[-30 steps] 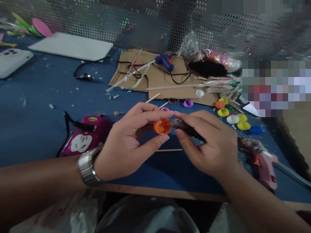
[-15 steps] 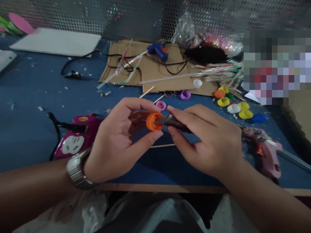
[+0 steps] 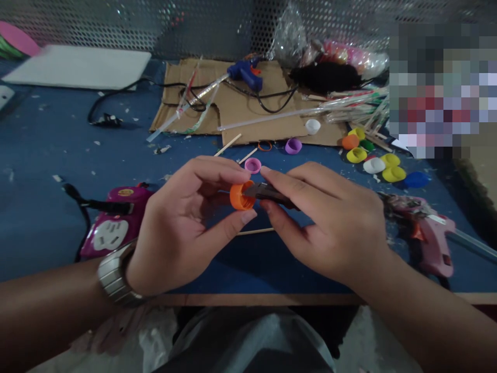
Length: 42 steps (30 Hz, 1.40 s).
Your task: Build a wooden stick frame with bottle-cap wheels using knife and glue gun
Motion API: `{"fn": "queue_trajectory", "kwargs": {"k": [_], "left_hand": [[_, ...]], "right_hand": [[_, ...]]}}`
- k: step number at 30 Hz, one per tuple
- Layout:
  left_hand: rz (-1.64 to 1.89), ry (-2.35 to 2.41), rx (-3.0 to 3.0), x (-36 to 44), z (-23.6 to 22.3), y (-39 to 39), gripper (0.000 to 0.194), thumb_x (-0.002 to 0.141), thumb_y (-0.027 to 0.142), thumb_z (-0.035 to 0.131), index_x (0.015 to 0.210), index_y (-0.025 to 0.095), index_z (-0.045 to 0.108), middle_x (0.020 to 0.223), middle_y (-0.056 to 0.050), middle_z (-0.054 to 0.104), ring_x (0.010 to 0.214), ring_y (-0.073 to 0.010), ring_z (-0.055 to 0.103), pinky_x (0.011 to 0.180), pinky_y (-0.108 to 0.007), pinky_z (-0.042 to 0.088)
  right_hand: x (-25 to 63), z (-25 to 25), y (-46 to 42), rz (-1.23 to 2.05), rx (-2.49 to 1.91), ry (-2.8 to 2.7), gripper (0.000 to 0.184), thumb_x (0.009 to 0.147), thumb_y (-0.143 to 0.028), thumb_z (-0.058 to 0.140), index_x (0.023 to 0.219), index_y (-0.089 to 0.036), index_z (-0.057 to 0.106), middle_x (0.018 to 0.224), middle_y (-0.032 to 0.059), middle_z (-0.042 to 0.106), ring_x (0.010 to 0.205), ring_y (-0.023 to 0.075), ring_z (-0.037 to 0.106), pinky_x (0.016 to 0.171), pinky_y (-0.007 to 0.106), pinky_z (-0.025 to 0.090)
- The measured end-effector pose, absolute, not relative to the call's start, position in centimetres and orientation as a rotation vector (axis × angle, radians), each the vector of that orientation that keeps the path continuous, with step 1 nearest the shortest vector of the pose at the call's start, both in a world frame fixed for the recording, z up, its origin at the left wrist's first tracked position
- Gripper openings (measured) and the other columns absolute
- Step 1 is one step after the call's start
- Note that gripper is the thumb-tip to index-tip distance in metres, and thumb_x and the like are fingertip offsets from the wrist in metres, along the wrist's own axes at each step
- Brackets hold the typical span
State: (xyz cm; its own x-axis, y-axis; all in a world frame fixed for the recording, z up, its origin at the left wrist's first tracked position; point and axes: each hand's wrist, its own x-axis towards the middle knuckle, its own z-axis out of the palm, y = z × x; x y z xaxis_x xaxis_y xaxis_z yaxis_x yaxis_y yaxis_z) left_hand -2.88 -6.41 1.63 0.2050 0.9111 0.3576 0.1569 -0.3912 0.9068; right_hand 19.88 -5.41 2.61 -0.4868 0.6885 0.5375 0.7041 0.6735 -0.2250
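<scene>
My left hand (image 3: 186, 217) pinches an orange bottle cap (image 3: 239, 197) between thumb and fingers, its open side turned to the right. My right hand (image 3: 330, 223) grips a dark utility knife (image 3: 267, 192), and the blade tip rests inside the cap. Both hands hover just above the blue table (image 3: 46, 171) near its front edge. A thin wooden stick (image 3: 254, 231) lies on the table below them. A pink cap (image 3: 252, 165) sits just behind my fingers.
A magenta power strip (image 3: 112, 220) lies left of my wrist. A pink glue gun (image 3: 427, 235) rests at the right. Several coloured caps (image 3: 373, 160), a blue glue gun (image 3: 244, 72) on cardboard (image 3: 240, 111), sticks and a white board (image 3: 77, 67) lie farther back.
The cap has turned on its side, and the knife tip has moved into its opening. The view has tilted down a little, so the table things sit higher in the picture.
</scene>
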Motion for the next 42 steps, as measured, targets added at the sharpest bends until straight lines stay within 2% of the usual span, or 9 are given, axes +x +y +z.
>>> {"fn": "queue_trajectory", "kwargs": {"k": [8,14,18,22,26,29,33,37,42], "left_hand": [[1.249,1.000,1.693,-3.0,1.7,-6.3,0.033,0.092,0.016,0.093,0.120,0.027,0.080,0.123,-0.004,0.079,0.112,-0.0217,0.081,0.099,-0.035,0.075],[1.217,1.034,1.688,-3.3,1.8,-6.2,0.035,0.089,0.031,0.099,0.121,0.029,0.084,0.120,-0.004,0.084,0.108,-0.0244,0.084,0.095,-0.036,0.076],[1.194,1.059,1.663,-3.4,1.8,-6.2,0.035,0.089,0.030,0.098,0.122,0.030,0.086,0.122,-0.003,0.088,0.107,-0.0241,0.086,0.091,-0.031,0.076],[1.182,1.062,1.673,-3.4,1.8,-6.3,0.034,0.091,0.029,0.096,0.124,0.032,0.087,0.121,0.000,0.090,0.101,-0.0224,0.088,0.088,-0.028,0.076],[1.156,1.057,1.712,-3.4,1.9,-6.2,0.032,0.095,0.031,0.093,0.126,0.034,0.088,0.111,0.002,0.091,0.093,-0.0210,0.088,0.083,-0.027,0.076],[1.162,1.022,1.741,-3.6,1.9,-6.1,0.035,0.094,0.027,0.093,0.128,0.035,0.088,0.115,0.001,0.091,0.097,-0.0213,0.088,0.085,-0.028,0.075],[1.185,1.066,1.803,-3.9,1.7,-6.1,0.040,0.092,0.031,0.095,0.131,0.037,0.087,0.122,-0.001,0.088,0.101,-0.0239,0.085,0.087,-0.034,0.075],[1.176,1.162,1.959,-4.1,1.7,-6.3,0.043,0.093,0.042,0.094,0.135,0.044,0.084,0.115,0.001,0.086,0.097,-0.0255,0.080,0.093,-0.043,0.072],[1.185,1.222,2.251,-4.0,2.2,-6.3,0.044,0.095,0.039,0.092,0.137,0.046,0.082,0.115,0.002,0.086,0.097,-0.0218,0.081,0.089,-0.038,0.070]], "right_hand": [[19.9,2.5,-5.5,-0.107,-1.024,-2.277,0.032,0.113,-0.029,0.063,0.136,-0.016,0.080,0.111,0.0113,0.086,0.087,0.0263,0.078,0.073,0.043,0.059],[20.1,2.8,-5.6,-0.240,-0.993,-2.336,0.029,0.112,-0.023,0.064,0.135,-0.021,0.081,0.100,0.0070,0.087,0.079,0.0237,0.076,0.068,0.043,0.055],[19.8,3.0,-5.7,-0.257,-1.009,-2.265,0.023,0.113,-0.022,0.065,0.116,-0.029,0.086,0.092,0.0016,0.087,0.074,0.0213,0.075,0.070,0.042,0.056],[19.3,3.6,-5.7,-0.195,-1.074,-2.195,0.035,0.116,-0.026,0.061,0.092,-0.032,0.085,0.073,-0.0008,0.080,0.066,0.0192,0.071,0.069,0.041,0.057],[19.3,4.0,-5.6,-0.167,-1.053,-2.194,0.039,0.116,-0.029,0.062,0.083,-0.031,0.083,0.072,-0.0007,0.079,0.066,0.0189,0.071,0.068,0.040,0.057],[19.5,3.8,-5.6,-0.201,-1.020,-2.210,0.037,0.115,-0.026,0.062,0.086,-0.029,0.084,0.077,-0.0001,0.082,0.068,0.0192,0.072,0.069,0.041,0.056],[19.9,3.1,-5.6,-0.227,-0.970,-2.304,0.028,0.115,-0.021,0.058,0.123,-0.024,0.085,0.096,0.0044,0.087,0.077,0.0202,0.075,0.072,0.040,0.059],[19.9,2.6,-5.8,0.057,-1.009,-2.290,0.031,0.114,-0.026,0.063,0.138,-0.017,0.079,0.113,0.0104,0.086,0.089,0.0217,0.079,0.074,0.036,0.062],[19.9,3.1,-5.4,0.644,-1.007,-2.195,0.019,0.111,-0.023,0.068,0.118,-0.020,0.085,0.090,0.0034,0.080,0.080,0.0186,0.076,0.073,0.031,0.060]]}}
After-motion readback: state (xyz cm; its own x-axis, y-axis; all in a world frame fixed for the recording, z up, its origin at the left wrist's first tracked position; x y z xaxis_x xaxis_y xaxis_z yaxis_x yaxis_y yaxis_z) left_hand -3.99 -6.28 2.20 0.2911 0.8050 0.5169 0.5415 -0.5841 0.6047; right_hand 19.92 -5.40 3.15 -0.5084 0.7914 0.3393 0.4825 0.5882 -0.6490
